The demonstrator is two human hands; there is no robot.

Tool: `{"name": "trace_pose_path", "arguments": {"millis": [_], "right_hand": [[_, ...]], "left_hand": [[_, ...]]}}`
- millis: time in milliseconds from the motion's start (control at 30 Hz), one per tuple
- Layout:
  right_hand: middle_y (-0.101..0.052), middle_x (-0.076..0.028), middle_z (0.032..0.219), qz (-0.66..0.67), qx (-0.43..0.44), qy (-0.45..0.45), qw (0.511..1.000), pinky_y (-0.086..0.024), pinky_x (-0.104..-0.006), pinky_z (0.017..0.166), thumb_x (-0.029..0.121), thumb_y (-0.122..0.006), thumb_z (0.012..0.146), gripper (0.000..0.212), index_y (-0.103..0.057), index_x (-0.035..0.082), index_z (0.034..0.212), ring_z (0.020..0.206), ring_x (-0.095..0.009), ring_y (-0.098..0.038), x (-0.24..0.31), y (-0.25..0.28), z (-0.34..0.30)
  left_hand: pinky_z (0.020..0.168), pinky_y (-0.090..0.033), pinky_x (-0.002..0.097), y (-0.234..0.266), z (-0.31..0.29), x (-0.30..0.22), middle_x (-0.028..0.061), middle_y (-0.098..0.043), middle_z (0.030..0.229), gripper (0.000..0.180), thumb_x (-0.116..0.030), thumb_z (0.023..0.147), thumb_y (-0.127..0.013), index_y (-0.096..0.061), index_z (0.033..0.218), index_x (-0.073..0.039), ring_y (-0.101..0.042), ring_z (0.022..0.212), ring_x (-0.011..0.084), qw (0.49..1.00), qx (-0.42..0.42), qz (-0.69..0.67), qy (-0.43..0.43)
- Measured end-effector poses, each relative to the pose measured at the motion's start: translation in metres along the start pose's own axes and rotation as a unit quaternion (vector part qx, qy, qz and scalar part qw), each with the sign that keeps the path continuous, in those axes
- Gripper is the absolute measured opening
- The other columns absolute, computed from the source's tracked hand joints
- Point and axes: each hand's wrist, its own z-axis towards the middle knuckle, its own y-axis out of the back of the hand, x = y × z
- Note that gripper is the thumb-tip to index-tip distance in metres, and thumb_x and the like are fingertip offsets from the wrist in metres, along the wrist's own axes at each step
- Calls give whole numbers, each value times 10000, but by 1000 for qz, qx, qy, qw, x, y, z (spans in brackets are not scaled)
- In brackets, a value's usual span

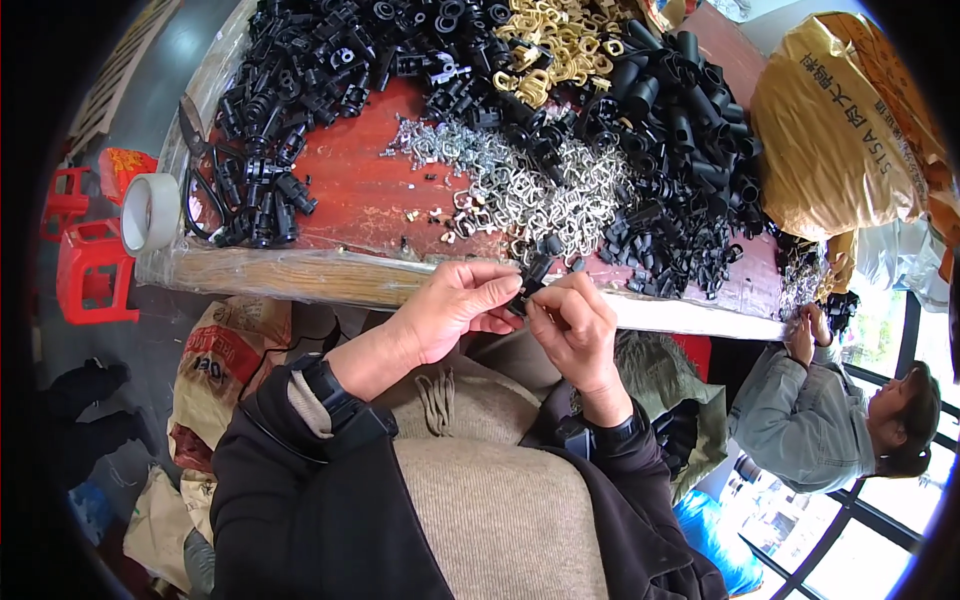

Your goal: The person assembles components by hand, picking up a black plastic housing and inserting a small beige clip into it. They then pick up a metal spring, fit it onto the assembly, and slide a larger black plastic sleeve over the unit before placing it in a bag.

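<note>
Just in front of the table's near edge, my left hand is closed on a small black plastic part, pinching it between thumb and fingers. On the other side of it, my right hand is closed with fingertips on the same part. Fingers cover its lower end, so its full shape is hidden. Close beyond my hands lies a heap of silvery metal rings. Small black plastic pieces are piled to its right, below larger black tubes.
Black fittings cover the far left, beside gold-coloured rings. Scissors and a tape roll sit at the left edge. A large yellow sack stands right; a co-worker works there. Red stools stand left.
</note>
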Motion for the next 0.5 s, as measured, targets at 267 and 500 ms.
{"name": "trace_pose_path", "arguments": {"millis": [267, 500], "right_hand": [[-475, -49, 648, -68, 30, 25, 997, -398, -293, 448, 7, -617, 630, 144, -539, 55, 740, 516, -207, -497, -1, -1, -2], [-473, -63, 622, -66, 89, -15, 994, -390, -281, 455, -38, -617, 619, 135, -555, 16, 726, 509, -197, -493, 8, 5, -2]], "left_hand": [[678, -481, 255, 1, -2, 4, 62, -559, 885, 278, -148, 834, -481, -489, 1072, -6, -565, 744, 125, 999, 24, 27, 1], [718, -462, 243, -5, -7, -2, 75, -559, 918, 300, -110, 823, -492, -470, 1096, 12, -556, 765, 116, 988, 59, 143, -12]]}}
